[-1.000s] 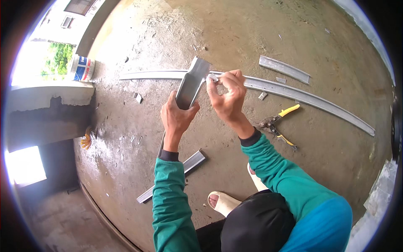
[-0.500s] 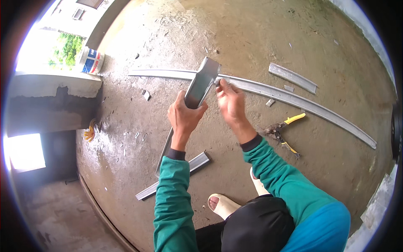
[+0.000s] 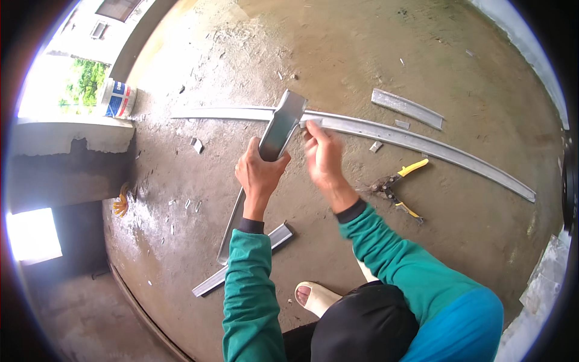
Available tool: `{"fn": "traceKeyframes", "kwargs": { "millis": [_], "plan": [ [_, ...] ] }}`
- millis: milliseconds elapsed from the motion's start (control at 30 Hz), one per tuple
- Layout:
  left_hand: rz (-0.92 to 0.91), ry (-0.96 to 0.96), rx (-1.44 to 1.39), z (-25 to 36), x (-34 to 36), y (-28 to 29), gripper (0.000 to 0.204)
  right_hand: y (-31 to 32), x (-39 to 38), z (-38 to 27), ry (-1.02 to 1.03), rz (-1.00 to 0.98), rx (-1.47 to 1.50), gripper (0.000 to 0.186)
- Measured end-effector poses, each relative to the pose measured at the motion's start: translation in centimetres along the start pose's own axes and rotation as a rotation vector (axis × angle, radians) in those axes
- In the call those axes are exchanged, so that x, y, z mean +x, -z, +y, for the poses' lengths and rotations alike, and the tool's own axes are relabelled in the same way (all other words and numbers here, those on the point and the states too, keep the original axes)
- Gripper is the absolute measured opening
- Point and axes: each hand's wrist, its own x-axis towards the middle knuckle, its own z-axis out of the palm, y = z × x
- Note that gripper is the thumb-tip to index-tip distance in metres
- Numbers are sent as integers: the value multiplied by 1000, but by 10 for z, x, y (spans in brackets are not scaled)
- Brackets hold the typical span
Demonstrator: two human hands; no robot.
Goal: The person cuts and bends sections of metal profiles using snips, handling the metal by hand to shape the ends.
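A long metal channel profile slants up from the floor, its wider far end raised. My left hand is closed around it below that end, thumb on the right side. Beside the channel's right edge, my right hand pinches a small pale metal flap between thumb and fingertips. Whether the flap is still joined to the channel I cannot tell. The right hand is slightly blurred. On the floor right of it lie metal snips with yellow handles, spread apart.
A long metal strip crosses the floor beyond my hands. A shorter profile lies behind it, another profile near my left forearm. Small metal offcuts are scattered about. A white bucket stands far left, near yellow gloves.
My right hand has shifted slightly along the channel's edge, and the flap at its fingertips now shows paler and longer. My left hand keeps its hold. The whole view has shifted a little.
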Motion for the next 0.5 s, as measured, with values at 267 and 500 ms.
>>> {"fn": "traceKeyframes", "kwargs": {
  "millis": [267,500],
  "plan": [
    [151,-197,155,-36,13,16,28,-10,23,10,887,-328,-695,8],
    [87,-74,-199,-35,-17,-4,49,64,75,55,715,-213,-786,10]
  ]
}}
